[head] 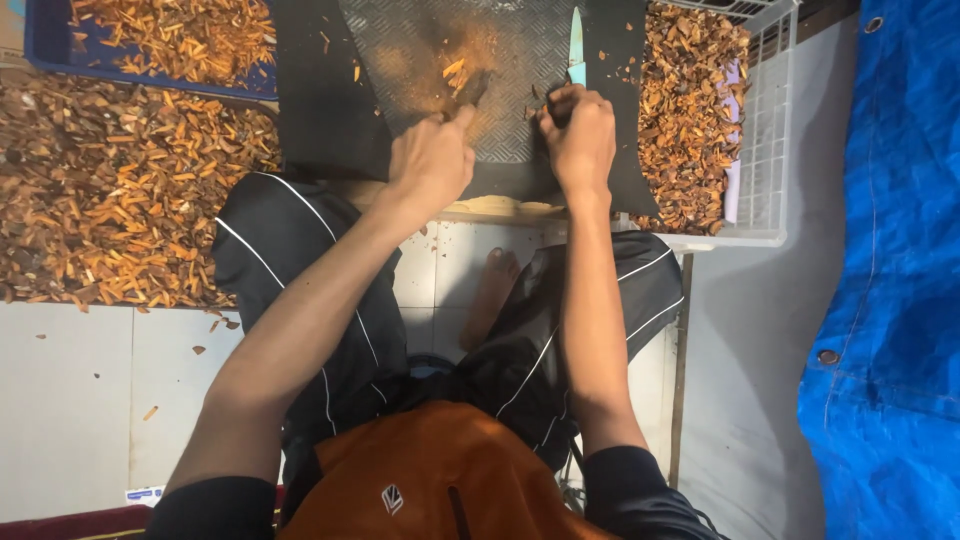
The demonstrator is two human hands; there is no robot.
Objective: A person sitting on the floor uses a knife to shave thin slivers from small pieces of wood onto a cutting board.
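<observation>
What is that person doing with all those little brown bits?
A person sits on the floor at a black ridged mat. The left hand pinches a small brown piece against the mat. The right hand has its grip around a knife whose pale blade points away. A big pile of orange-brown chips lies on the floor to the left, more sit in a blue tray, and a white crate on the right holds darker pieces.

The black rubber mat (520,90) is matt with a raised tread pattern; the knife blade (576,45) is smooth pale metal; the crate (765,150) is white plastic lattice; the tarpaulin (890,250) is glossy blue.
</observation>
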